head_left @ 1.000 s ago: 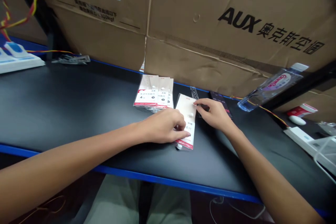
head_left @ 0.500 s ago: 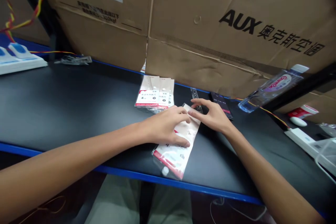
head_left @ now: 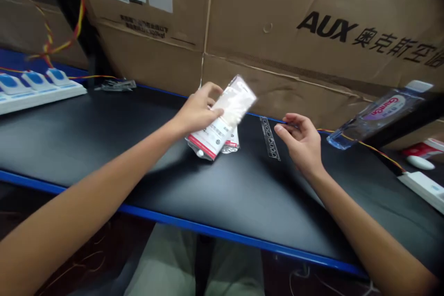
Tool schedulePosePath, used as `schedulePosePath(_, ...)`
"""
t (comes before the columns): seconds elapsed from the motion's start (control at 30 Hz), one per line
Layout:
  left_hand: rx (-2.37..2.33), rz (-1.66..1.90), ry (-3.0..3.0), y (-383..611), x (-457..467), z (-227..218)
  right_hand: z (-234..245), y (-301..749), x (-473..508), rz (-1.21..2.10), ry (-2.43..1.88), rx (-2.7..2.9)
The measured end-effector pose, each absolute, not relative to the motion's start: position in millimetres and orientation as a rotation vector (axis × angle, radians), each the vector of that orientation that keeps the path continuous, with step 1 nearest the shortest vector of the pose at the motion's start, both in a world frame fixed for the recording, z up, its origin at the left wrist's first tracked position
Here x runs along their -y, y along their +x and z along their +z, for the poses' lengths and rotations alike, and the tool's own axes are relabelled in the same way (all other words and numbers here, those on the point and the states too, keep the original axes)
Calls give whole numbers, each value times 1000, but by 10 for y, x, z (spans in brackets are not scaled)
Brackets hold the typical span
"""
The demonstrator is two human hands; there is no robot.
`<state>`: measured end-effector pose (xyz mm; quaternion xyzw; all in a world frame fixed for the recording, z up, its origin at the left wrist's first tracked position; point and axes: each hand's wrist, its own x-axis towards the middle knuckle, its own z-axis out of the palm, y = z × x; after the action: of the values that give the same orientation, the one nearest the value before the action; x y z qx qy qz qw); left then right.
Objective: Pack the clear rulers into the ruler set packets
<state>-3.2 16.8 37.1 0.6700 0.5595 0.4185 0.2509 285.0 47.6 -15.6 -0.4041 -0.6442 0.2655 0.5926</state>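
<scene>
My left hand [head_left: 197, 111] holds a clear plastic packet [head_left: 222, 118] up off the black tabletop, tilted, with its red-edged white card facing me. Partly behind that packet, a stack of similar packets [head_left: 231, 142] lies on the table and is mostly hidden. My right hand [head_left: 301, 143] hovers to the right of them, fingers curled and apart, with nothing in them. A clear perforated plastic strip [head_left: 269, 138] lies on the table between my hands, closer to my right hand.
Large cardboard boxes [head_left: 294, 46] stand along the back of the black table [head_left: 263, 199], which has a blue front edge. A plastic water bottle [head_left: 378, 115] lies at the right. White power strips [head_left: 34, 92] and coloured wires sit at both sides.
My left hand has lifted the packet off the table and turned it. My right hand has let go and moved right, away from the packet. The view has shifted slightly.
</scene>
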Motion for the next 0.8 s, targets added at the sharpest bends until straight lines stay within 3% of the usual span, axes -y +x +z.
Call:
schedulePosePath(0.07, -1858, 1111, 1867, -366, -308, 412, -190, 2839, -450, 597, -962, 1632)
schedulePosePath(0.27, -2405, 556, 1875, -1027, -535, 265, -138, 2765, -255, 366, -868, 2144)
schedulePosePath(0.5, -2308, 337, 2046, -893, -609, 75, -210, 2456, -95, 293, -760, 2525)
schedulePosePath(0.8, -1904, 472, 2381, -440, -533, 18, -98, 2419, -3, 242, -949, 2570)
